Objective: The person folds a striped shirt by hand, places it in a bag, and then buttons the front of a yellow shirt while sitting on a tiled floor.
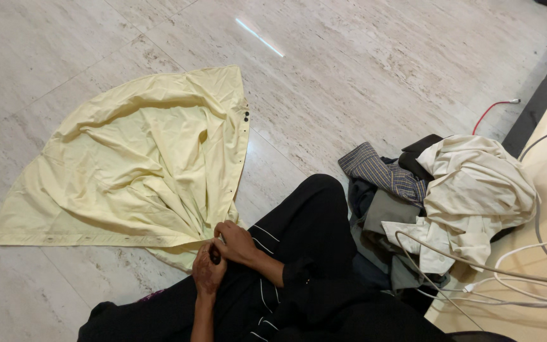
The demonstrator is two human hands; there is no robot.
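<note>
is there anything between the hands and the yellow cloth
Nothing visible. Both hands, left and right, meet at the gathered corner of the yellow cloth, which fans out over the floor. The pile of clothes lies apart, on the far side of the person's knee.

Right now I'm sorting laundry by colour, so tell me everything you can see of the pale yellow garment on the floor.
The pale yellow garment lies spread in a wide fan on the light stone-look floor, thin and creased, like light woven cloth. Small dark buttons run along its right edge, and a hem band runs along the bottom. Its folds gather to a point near the person's lap, where the left hand and right hand pinch the bunched cloth. It lies apart from the clothes pile to the right.
</note>
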